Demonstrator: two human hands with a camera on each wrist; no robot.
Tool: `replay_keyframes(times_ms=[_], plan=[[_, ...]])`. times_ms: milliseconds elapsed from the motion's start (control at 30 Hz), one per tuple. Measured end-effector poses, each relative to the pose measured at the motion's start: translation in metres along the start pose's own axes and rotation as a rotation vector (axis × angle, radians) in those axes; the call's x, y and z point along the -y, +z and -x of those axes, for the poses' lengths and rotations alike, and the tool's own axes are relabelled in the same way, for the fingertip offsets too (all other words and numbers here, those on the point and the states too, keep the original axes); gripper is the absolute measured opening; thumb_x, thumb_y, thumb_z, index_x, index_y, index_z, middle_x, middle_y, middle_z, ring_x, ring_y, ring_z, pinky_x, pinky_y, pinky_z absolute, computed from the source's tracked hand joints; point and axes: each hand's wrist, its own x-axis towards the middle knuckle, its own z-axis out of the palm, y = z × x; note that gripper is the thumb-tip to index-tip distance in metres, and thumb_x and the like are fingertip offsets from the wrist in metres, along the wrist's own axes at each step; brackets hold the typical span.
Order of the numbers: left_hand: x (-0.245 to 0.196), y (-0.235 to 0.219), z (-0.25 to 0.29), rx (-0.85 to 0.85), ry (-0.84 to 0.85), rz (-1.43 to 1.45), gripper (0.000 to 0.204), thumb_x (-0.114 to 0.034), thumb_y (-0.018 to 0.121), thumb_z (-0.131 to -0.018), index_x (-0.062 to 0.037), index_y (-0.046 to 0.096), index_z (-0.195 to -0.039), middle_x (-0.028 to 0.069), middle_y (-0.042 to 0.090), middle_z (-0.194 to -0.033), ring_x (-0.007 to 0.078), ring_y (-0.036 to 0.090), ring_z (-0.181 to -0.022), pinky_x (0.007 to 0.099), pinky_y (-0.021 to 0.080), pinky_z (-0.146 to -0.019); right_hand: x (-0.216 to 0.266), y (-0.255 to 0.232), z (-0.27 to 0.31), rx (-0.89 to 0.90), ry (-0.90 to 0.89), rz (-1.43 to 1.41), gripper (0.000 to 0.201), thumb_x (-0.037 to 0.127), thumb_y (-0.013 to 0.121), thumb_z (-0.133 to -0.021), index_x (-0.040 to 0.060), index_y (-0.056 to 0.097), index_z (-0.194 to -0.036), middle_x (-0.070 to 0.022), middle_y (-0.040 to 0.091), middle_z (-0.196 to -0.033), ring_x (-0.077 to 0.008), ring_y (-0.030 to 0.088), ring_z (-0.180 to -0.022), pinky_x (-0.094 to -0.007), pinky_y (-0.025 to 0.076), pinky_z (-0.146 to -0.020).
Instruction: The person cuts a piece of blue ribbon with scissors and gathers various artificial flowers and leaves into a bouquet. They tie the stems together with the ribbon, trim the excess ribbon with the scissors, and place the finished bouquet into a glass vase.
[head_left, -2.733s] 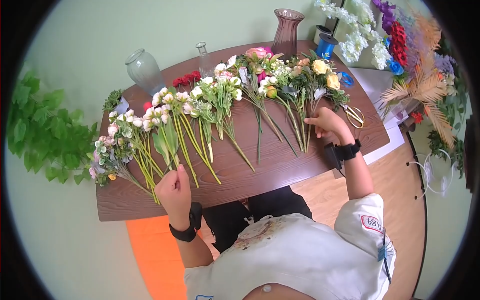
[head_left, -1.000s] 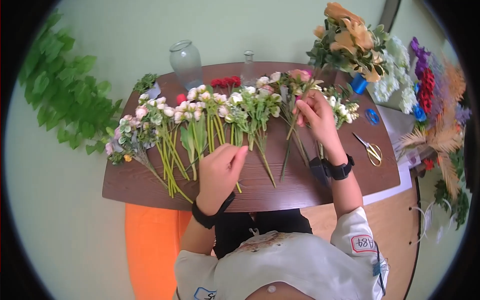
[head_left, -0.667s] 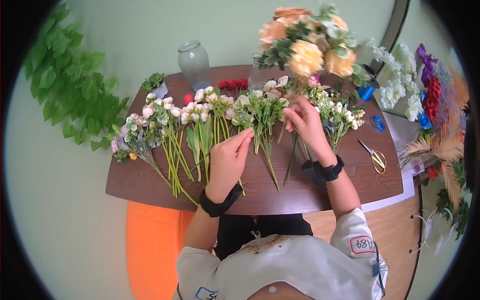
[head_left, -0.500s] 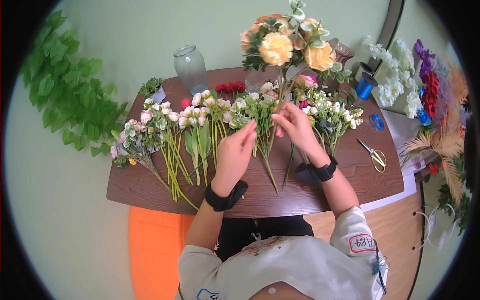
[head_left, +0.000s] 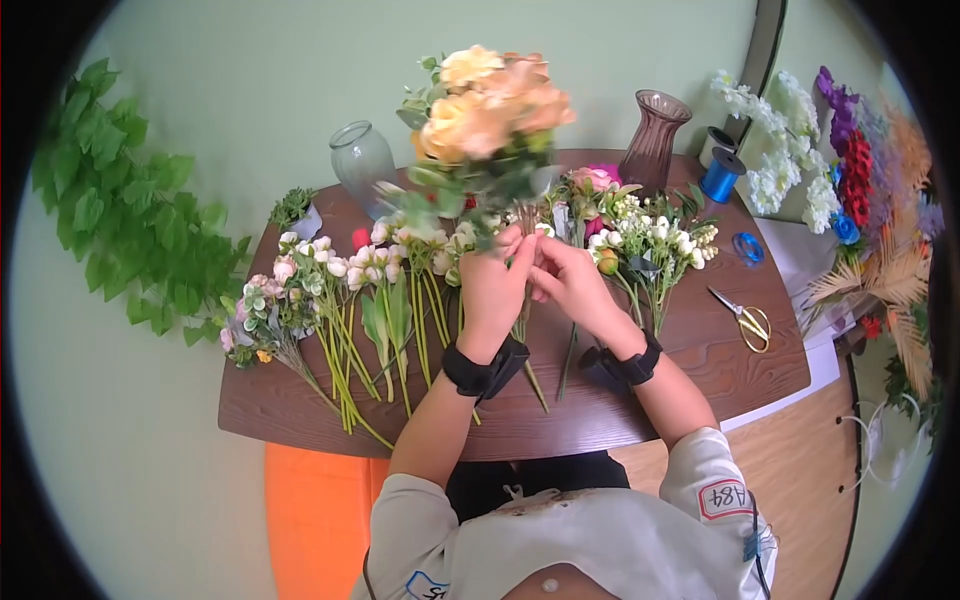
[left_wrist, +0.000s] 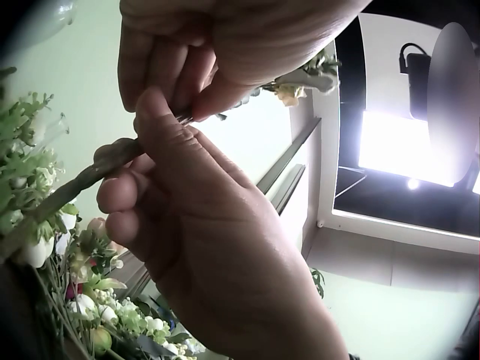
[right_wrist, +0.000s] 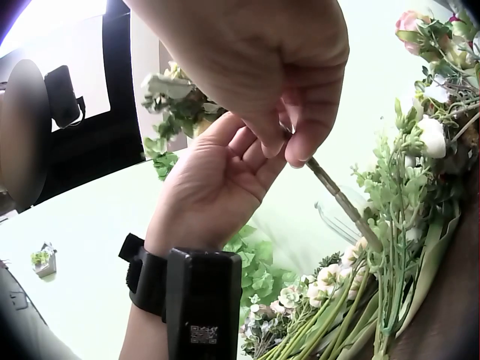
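A bunch of yellow and peach roses (head_left: 490, 110) with green leaves stands upright above the table, its heads blurred by motion. Both hands meet at its stem. My left hand (head_left: 490, 300) holds the stem just under the leaves. My right hand (head_left: 572, 283) pinches it between thumb and fingers, close against the left. In the left wrist view, the brown stem (left_wrist: 82, 180) sticks out below the right hand (left_wrist: 217, 232). The right wrist view shows the stem (right_wrist: 341, 199) running down past the fingertips, with the left hand (right_wrist: 206, 191) behind, its fingers partly curled.
White and pink blossoms (head_left: 375, 265) with long green stems lie in a row on the brown table (head_left: 680, 385). Behind stand a clear glass vase (head_left: 363, 160) and a purplish vase (head_left: 652, 140). Gold-handled scissors (head_left: 748, 325), a blue ribbon spool (head_left: 722, 180) and a blue coil (head_left: 747, 248) lie right.
My right hand has picked up the rose bunch from the table's right side and carried it left to the middle. My left hand has moved right and now grips the stem too.
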Motion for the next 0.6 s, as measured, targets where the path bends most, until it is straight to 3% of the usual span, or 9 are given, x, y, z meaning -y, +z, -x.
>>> replay_keyframes(times_ms=[67,200,267,367,500,600], plan=[[-0.003,0.0,-0.001,0.01,0.005,0.194,0.019,-0.006,0.046,-0.084,0.0053,0.055,-0.096,0.0063,0.061,-0.085,0.0058,0.054,-0.066,0.0177,0.044,-0.058,-0.001,-0.001,-0.002,0.017,-0.02,0.04,0.011,0.004,0.054,-0.077,-0.0034,0.046,-0.073,-0.0064,0.049,-0.054,-0.0121,0.053,-0.048,-0.0249,0.042,-0.044],[0.005,0.0,-0.006,0.043,0.058,0.219,0.02,-0.006,0.046,-0.084,0.0051,0.055,-0.097,0.0064,0.061,-0.086,0.0059,0.054,-0.069,0.0181,0.044,-0.063,-0.007,-0.005,-0.003,0.072,0.024,0.045,0.006,0.003,0.049,-0.08,-0.0032,0.05,-0.08,-0.0043,0.053,-0.061,-0.0097,0.054,-0.054,-0.0216,0.044,-0.051],[0.002,0.002,-0.005,0.098,-0.028,0.417,0.019,-0.006,0.046,-0.084,0.0048,0.056,-0.095,0.0055,0.061,-0.085,0.0057,0.054,-0.073,0.0187,0.043,-0.067,-0.009,-0.005,-0.004,0.058,-0.024,0.118,0.008,0.004,0.05,-0.081,-0.0035,0.05,-0.079,-0.0049,0.053,-0.061,-0.0101,0.054,-0.054,-0.0218,0.044,-0.051],[-0.002,-0.002,-0.007,0.183,0.03,0.304,0.02,-0.009,0.043,-0.085,0.0029,0.055,-0.095,0.0003,0.054,-0.078,0.0045,0.046,-0.061,0.0182,0.039,-0.056,-0.007,-0.006,-0.004,0.005,-0.04,0.089,0.008,0.004,0.05,-0.08,-0.0036,0.05,-0.078,-0.0053,0.053,-0.06,-0.0102,0.054,-0.055,-0.0222,0.044,-0.051],[-0.005,-0.011,-0.015,0.279,0.085,0.368,0.02,-0.008,0.047,-0.083,0.0036,0.057,-0.094,0.0007,0.059,-0.076,0.0044,0.051,-0.065,0.0177,0.04,-0.059,-0.006,-0.009,-0.004,-0.034,-0.087,0.151,0.009,0.004,0.051,-0.08,-0.0037,0.05,-0.075,-0.0051,0.053,-0.06,-0.0099,0.054,-0.055,-0.0225,0.044,-0.051],[0.005,-0.017,-0.021,0.259,0.062,0.307,0.016,-0.007,0.05,-0.08,0.0039,0.061,-0.086,0.0028,0.061,-0.073,0.0048,0.053,-0.067,0.0186,0.041,-0.061,-0.006,-0.008,-0.004,-0.053,-0.096,0.108,0.008,0.004,0.054,-0.077,-0.0045,0.052,-0.076,-0.0116,0.053,-0.06,-0.0161,0.056,-0.051,-0.0266,0.043,-0.048]])
